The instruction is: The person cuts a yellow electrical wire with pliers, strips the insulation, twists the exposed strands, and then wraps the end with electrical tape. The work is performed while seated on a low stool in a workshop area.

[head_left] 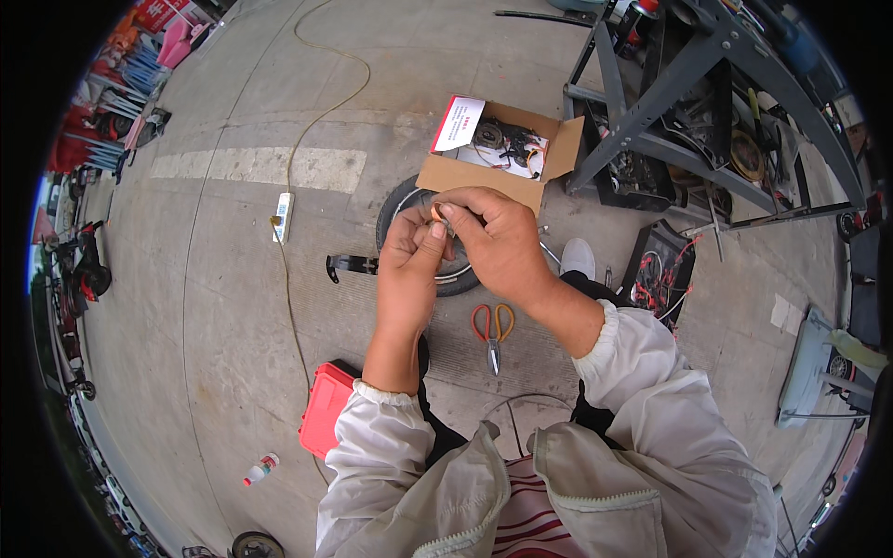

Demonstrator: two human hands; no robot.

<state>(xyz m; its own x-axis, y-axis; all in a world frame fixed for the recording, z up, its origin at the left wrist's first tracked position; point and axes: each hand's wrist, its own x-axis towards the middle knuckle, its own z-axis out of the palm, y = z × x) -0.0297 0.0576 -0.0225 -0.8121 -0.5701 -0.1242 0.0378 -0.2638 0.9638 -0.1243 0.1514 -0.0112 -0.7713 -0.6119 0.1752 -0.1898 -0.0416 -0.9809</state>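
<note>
In front of me, above a wheel with a black tyre [454,284], my two hands meet fingertip to fingertip. My left hand [407,270] and my right hand [502,246] both pinch a small orange-copper piece [436,213]; its exact kind is too small to tell, and fingers cover part of it. Below the hands, scissors [493,339] with one red and one yellow handle lie on the floor. An open cardboard box [561,152] holding dark parts and wires stands just beyond the wheel. A black bracket-like part [353,264] lies against the wheel's left side.
A red case [326,406] lies left of my legs, near a bottle [261,469]. Farther off are a white power strip [283,219] and its cable [292,316]. A metal rack [642,139] and a black tray of wires [659,272] stand to the right.
</note>
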